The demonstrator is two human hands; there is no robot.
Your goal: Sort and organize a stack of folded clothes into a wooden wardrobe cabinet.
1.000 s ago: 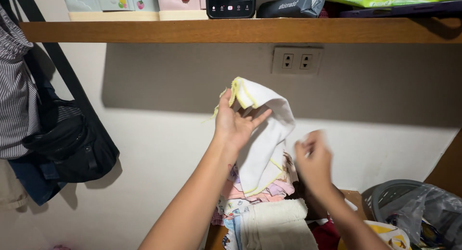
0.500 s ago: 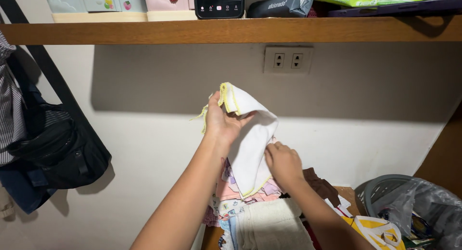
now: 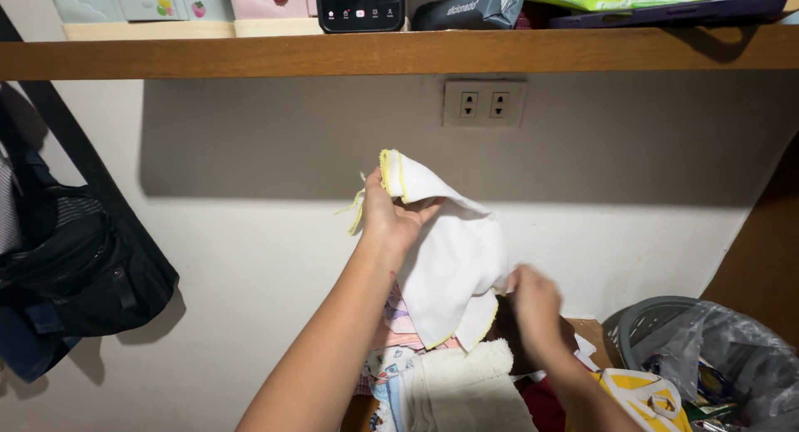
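Left hand [image 3: 388, 217] grips white yellow-edged cloth [image 3: 454, 265] at its 11 o'clock corner; right hand [image 3: 533, 303], blurred, pinches the 3 o'clock edge above the laundry pile [image 3: 441, 382].

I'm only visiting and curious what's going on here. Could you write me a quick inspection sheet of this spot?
Surface: brown table edge under a laundry pile.
Things in hand: white cloth with yellow edging, held up.
Clutter: folded clothes, cream towel, grey basket with a plastic bag.
Hands: left hand grips the cloth's top corner; right hand at its lower edge, blurred.
Cables: nothing seen; wall socket.
Surroundings: wooden shelf, phone, black bag hanging.
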